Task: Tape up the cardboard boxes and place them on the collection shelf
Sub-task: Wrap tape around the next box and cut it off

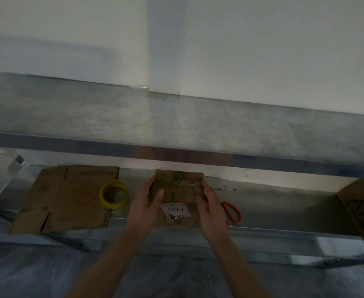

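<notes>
gripping a small cardboard box (180, 191) from both sides, the two hands meet at the lower metal shelf (273, 201); the left hand (145, 204) wraps the box's left edge, thumb laid across the top and fingers curled round the side; the right hand (211, 208) mirrors it on the right edge, thumb on top, fingers round the far corner; the box is at the shelf's front lip, though whether it rests there or is lifted cannot be told; its top carries green print and, nearer the person, a white label (175, 209) with handwritten marks; whether tape runs over the seam cannot be told in the dim, blurred view; just left of the left hand a yellow tape roll (113, 194) lies flat, partly on a flattened cardboard sheet (69, 198) that overhangs the front edge; just right of the right hand lie orange scissors (233, 212), partly hidden behind the wrist; at the far right, well apart, a second cardboard box (363, 214) with dark lettering stands tilted; above runs the grey upper shelf (176, 125) against a white wall (241, 39)
</notes>
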`<action>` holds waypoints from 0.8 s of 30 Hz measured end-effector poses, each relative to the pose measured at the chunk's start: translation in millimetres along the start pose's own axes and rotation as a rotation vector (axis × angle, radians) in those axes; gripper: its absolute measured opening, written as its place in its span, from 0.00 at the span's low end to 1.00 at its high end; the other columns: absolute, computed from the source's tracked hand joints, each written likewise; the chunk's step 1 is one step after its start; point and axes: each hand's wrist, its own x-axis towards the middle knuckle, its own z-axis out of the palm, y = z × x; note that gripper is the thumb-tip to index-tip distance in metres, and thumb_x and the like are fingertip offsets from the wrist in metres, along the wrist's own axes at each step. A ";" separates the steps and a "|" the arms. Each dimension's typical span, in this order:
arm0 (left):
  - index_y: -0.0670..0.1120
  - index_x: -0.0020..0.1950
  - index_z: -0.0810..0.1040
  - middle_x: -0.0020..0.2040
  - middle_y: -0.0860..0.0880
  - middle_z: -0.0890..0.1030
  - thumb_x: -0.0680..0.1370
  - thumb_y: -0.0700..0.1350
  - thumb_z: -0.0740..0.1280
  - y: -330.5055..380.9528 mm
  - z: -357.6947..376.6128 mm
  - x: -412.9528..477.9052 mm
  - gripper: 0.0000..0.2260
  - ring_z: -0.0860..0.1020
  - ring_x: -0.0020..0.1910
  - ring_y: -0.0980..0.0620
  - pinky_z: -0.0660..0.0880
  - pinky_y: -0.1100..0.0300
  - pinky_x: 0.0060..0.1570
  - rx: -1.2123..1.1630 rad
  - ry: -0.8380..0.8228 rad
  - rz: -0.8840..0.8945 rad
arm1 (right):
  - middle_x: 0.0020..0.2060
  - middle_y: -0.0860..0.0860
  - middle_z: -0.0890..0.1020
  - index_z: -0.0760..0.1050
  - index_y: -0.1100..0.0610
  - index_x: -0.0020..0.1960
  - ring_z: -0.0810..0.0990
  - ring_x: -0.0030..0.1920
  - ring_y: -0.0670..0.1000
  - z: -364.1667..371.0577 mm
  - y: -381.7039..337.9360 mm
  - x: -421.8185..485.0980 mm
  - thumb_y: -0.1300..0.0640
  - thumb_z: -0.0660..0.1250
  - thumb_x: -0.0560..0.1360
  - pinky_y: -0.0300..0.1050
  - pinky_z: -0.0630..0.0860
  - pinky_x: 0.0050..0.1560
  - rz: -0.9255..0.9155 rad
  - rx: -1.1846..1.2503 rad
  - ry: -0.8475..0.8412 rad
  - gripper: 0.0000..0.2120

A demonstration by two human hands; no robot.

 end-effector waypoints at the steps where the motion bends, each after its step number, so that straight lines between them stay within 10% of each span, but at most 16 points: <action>1: 0.53 0.73 0.66 0.59 0.59 0.73 0.81 0.49 0.62 2.2 2.8 1.3 0.20 0.73 0.53 0.64 0.72 0.67 0.56 -0.058 0.018 -0.047 | 0.69 0.42 0.68 0.57 0.42 0.75 0.69 0.62 0.31 1.1 -2.8 -0.4 0.57 0.56 0.83 0.32 0.68 0.66 -0.017 -0.012 0.018 0.23; 5: 0.55 0.74 0.64 0.63 0.53 0.72 0.81 0.45 0.61 -3.1 3.3 7.5 0.21 0.74 0.56 0.58 0.68 0.76 0.47 0.023 -0.005 -0.002 | 0.71 0.50 0.64 0.62 0.40 0.74 0.74 0.55 0.43 5.6 -14.4 4.3 0.51 0.56 0.83 0.25 0.72 0.49 -0.083 -0.275 -0.032 0.21; 9: 0.55 0.68 0.72 0.62 0.51 0.72 0.80 0.41 0.63 -10.6 -3.2 16.0 0.17 0.74 0.54 0.59 0.71 0.74 0.50 -0.038 -0.090 0.037 | 0.70 0.53 0.60 0.59 0.38 0.74 0.73 0.62 0.53 8.6 -17.5 11.5 0.38 0.52 0.80 0.47 0.78 0.58 -0.041 -0.463 -0.090 0.23; 15: 0.51 0.63 0.76 0.66 0.50 0.68 0.74 0.38 0.71 -14.5 -22.8 34.0 0.18 0.71 0.65 0.52 0.74 0.58 0.62 -0.234 -0.284 -0.017 | 0.73 0.51 0.56 0.53 0.31 0.74 0.68 0.68 0.55 2.2 -9.4 10.6 0.31 0.44 0.74 0.48 0.74 0.62 -0.030 -0.375 -0.161 0.28; 24: 0.66 0.73 0.55 0.75 0.62 0.48 0.59 0.57 0.81 -4.6 -51.1 55.0 0.50 0.55 0.73 0.56 0.63 0.51 0.72 0.163 -0.631 0.078 | 0.72 0.50 0.57 0.47 0.28 0.74 0.73 0.60 0.48 -0.4 -10.4 -3.3 0.37 0.49 0.79 0.33 0.76 0.50 -0.094 -0.454 -0.107 0.25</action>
